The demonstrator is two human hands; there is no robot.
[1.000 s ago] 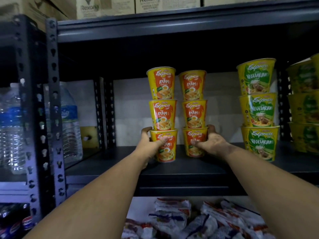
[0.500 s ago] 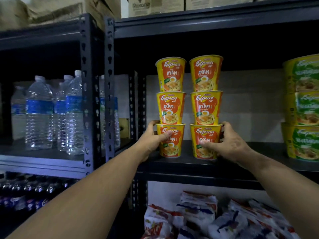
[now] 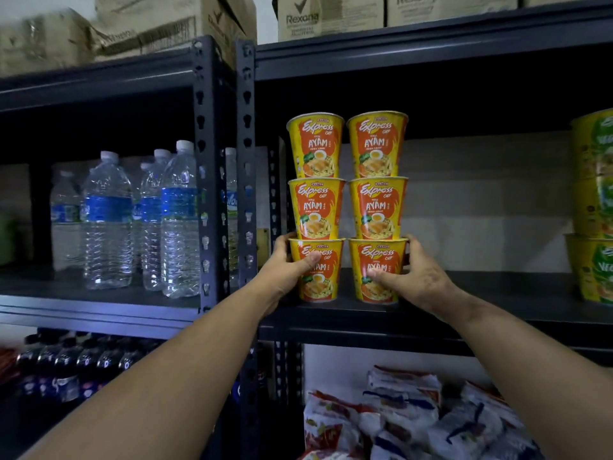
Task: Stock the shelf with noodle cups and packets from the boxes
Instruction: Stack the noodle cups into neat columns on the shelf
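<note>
Hands sit low on both stacks, and that seems the point of it; the left hand (image 3: 288, 273) wraps the bottom left cup (image 3: 317, 270), thumb across the label and fingers round the far side, while the right hand (image 3: 413, 277) grips the bottom right cup (image 3: 376, 271) the same way from the other side. Each bottom cup carries two more orange noodle cups (image 3: 315, 177), so holding the base looks like the way to steady or shift a whole column without toppling it; the two columns stand just beside each other on the dark shelf (image 3: 497, 313), near its left post. Labels all face outward, as stock should. Green noodle cups (image 3: 593, 207) are stacked well apart at the right edge; noodle packets (image 3: 404, 419) lie heaped on the level below. Water bottles (image 3: 109, 220) fill the neighbouring bay, and cardboard boxes (image 3: 298, 14) rest on top of the unit.
</note>
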